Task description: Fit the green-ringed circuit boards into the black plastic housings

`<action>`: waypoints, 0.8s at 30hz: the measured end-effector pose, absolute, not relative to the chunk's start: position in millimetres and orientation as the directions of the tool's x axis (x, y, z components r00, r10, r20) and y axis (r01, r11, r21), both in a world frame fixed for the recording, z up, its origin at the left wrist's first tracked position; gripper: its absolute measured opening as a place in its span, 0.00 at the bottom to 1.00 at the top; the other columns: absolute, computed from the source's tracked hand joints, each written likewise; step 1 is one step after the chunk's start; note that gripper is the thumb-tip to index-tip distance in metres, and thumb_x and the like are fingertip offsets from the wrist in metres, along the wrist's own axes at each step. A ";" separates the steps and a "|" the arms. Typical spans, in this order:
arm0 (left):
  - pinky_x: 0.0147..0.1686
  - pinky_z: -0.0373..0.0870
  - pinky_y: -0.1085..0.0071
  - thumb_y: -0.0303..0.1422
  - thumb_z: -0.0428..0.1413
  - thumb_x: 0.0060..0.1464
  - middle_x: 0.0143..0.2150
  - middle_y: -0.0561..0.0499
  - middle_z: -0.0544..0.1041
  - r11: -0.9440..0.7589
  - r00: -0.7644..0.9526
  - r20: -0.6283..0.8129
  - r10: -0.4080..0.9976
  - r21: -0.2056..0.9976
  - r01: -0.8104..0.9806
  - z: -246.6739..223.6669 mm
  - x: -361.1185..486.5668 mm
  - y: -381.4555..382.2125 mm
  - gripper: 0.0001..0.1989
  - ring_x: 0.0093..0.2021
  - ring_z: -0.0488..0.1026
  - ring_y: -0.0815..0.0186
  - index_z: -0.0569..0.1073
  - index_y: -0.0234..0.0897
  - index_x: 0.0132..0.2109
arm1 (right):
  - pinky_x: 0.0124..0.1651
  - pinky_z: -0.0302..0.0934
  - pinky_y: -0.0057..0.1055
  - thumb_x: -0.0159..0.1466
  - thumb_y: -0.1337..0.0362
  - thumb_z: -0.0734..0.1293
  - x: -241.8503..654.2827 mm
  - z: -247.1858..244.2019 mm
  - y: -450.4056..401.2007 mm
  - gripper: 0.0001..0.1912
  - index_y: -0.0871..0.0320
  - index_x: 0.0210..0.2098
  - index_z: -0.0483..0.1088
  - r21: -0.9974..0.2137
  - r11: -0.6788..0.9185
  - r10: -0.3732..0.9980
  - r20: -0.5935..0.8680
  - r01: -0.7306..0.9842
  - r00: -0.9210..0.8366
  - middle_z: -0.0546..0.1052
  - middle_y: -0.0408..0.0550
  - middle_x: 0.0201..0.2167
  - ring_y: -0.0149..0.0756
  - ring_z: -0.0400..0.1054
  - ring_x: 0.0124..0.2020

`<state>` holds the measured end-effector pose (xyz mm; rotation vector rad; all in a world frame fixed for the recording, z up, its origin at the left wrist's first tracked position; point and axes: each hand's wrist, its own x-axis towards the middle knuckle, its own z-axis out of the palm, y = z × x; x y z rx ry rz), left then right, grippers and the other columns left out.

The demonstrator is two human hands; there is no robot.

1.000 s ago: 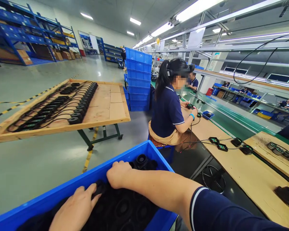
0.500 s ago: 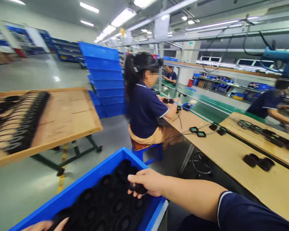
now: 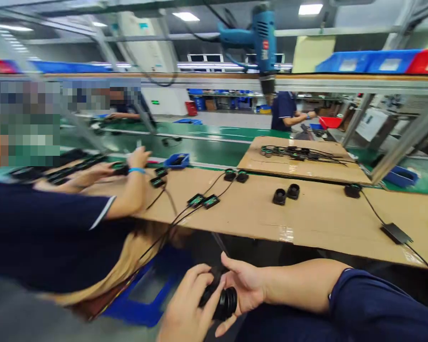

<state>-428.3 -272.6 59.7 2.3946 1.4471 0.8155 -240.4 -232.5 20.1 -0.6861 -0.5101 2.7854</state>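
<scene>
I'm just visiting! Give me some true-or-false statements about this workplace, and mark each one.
The left hand and right hand both touch a black piece. True.
The nearest co-worker wears a red wristband. False: the co-worker's wristband is blue.
A blue power tool points tip-down. True.
The rightmost shelf bin in view is green. False: that shelf bin is red.
Both hands rest on the cardboard tabletop. False: they are in front of the cardboard tabletop's near edge.

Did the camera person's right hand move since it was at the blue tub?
Yes: the right hand has moved rightward along the cardboard-covered table, now before its near edge.
</scene>
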 end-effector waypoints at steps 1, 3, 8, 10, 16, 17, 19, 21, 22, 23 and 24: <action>0.51 0.77 0.62 0.40 0.51 0.65 0.52 0.42 0.75 -0.570 0.440 0.365 0.820 0.459 0.682 61.3 -395.7 -252.7 0.10 0.52 0.75 0.56 0.75 0.42 0.44 | 0.45 0.67 0.52 0.53 0.20 0.50 -219.8 23.6 -227.9 0.51 0.60 0.44 0.70 -0.364 -0.906 0.364 -0.412 -0.216 -0.835 0.79 0.56 0.35 0.48 0.75 0.36; 0.52 0.76 0.59 0.37 0.52 0.64 0.53 0.40 0.74 -0.696 0.575 0.393 0.718 0.433 0.573 64.4 -332.6 -218.2 0.09 0.53 0.74 0.55 0.74 0.41 0.46 | 0.46 0.66 0.52 0.57 0.22 0.47 -172.5 33.0 -219.0 0.48 0.58 0.44 0.70 -0.327 -0.862 0.501 -0.432 -0.388 -0.750 0.79 0.55 0.36 0.46 0.75 0.36; 0.55 0.71 0.44 0.35 0.56 0.60 0.58 0.37 0.71 -0.870 0.803 0.401 0.442 0.411 0.274 70.1 -187.3 -162.1 0.09 0.60 0.68 0.47 0.72 0.39 0.47 | 0.39 0.66 0.37 0.63 0.29 0.52 -41.4 55.6 -222.6 0.37 0.58 0.37 0.68 -0.322 -0.577 0.791 -0.447 -0.751 -0.417 0.78 0.52 0.37 0.44 0.75 0.38; 0.59 0.68 0.42 0.35 0.58 0.59 0.61 0.36 0.70 -0.882 0.855 0.400 0.331 0.453 0.130 72.0 -129.4 -151.8 0.10 0.65 0.64 0.45 0.71 0.39 0.46 | 0.39 0.66 0.36 0.62 0.30 0.57 5.8 58.5 -233.6 0.34 0.57 0.35 0.67 -0.336 -0.438 0.857 -0.435 -0.834 -0.275 0.78 0.51 0.36 0.44 0.75 0.40; 0.66 0.62 0.39 0.37 0.61 0.58 0.71 0.31 0.58 -0.843 0.884 0.460 0.085 0.506 -0.182 80.7 25.6 -164.0 0.39 0.72 0.54 0.43 0.53 0.38 0.70 | 0.41 0.68 0.37 0.65 0.38 0.60 136.7 57.3 -270.6 0.27 0.56 0.33 0.68 -0.436 0.002 0.861 -0.457 -0.900 0.223 0.77 0.49 0.31 0.42 0.74 0.38; 0.66 0.61 0.39 0.37 0.61 0.59 0.72 0.31 0.55 -0.846 0.870 0.488 0.071 0.491 -0.207 80.4 41.2 -168.9 0.43 0.73 0.52 0.43 0.46 0.39 0.73 | 0.39 0.68 0.36 0.67 0.39 0.59 160.7 59.1 -276.2 0.27 0.57 0.36 0.69 -0.457 0.054 0.845 -0.453 -0.888 0.285 0.77 0.50 0.32 0.41 0.74 0.37; 0.67 0.61 0.41 0.37 0.59 0.61 0.74 0.32 0.52 -0.856 0.849 0.525 0.065 0.467 -0.223 73.8 56.7 -175.2 0.45 0.74 0.50 0.45 0.40 0.39 0.74 | 0.36 0.67 0.32 0.69 0.41 0.57 213.4 66.1 -285.3 0.27 0.59 0.41 0.71 -0.501 0.151 0.811 -0.431 -0.852 0.397 0.78 0.54 0.35 0.39 0.74 0.37; 0.65 0.66 0.46 0.35 0.56 0.63 0.73 0.33 0.55 -0.864 0.850 0.520 0.086 0.464 -0.197 56.4 50.6 -173.4 0.41 0.73 0.53 0.47 0.43 0.39 0.74 | 0.33 0.66 0.29 0.70 0.44 0.56 273.6 77.7 -289.8 0.26 0.61 0.44 0.71 -0.562 0.259 0.753 -0.392 -0.786 0.529 0.78 0.57 0.37 0.38 0.74 0.38; 0.64 0.68 0.48 0.34 0.55 0.63 0.72 0.34 0.58 -0.867 0.856 0.505 0.113 0.470 -0.163 43.7 40.9 -169.1 0.39 0.72 0.57 0.48 0.45 0.40 0.74 | 0.32 0.65 0.29 0.70 0.46 0.57 306.1 84.8 -289.6 0.25 0.61 0.44 0.71 -0.605 0.306 0.710 -0.370 -0.736 0.599 0.78 0.58 0.38 0.38 0.74 0.38; 0.62 0.71 0.50 0.34 0.55 0.63 0.71 0.36 0.61 -0.871 0.859 0.491 0.148 0.476 -0.122 29.1 28.1 -162.9 0.37 0.70 0.60 0.49 0.48 0.42 0.74 | 0.31 0.65 0.28 0.69 0.47 0.58 339.5 92.4 -287.4 0.23 0.61 0.43 0.71 -0.656 0.340 0.656 -0.347 -0.673 0.670 0.78 0.58 0.38 0.38 0.73 0.37; 0.60 0.74 0.52 0.34 0.55 0.62 0.69 0.38 0.64 -0.873 0.857 0.479 0.187 0.481 -0.078 13.5 13.6 -155.5 0.36 0.68 0.64 0.50 0.50 0.45 0.73 | 0.30 0.64 0.29 0.69 0.48 0.59 373.0 100.1 -283.4 0.21 0.60 0.42 0.71 -0.717 0.358 0.593 -0.319 -0.597 0.739 0.78 0.58 0.37 0.39 0.73 0.36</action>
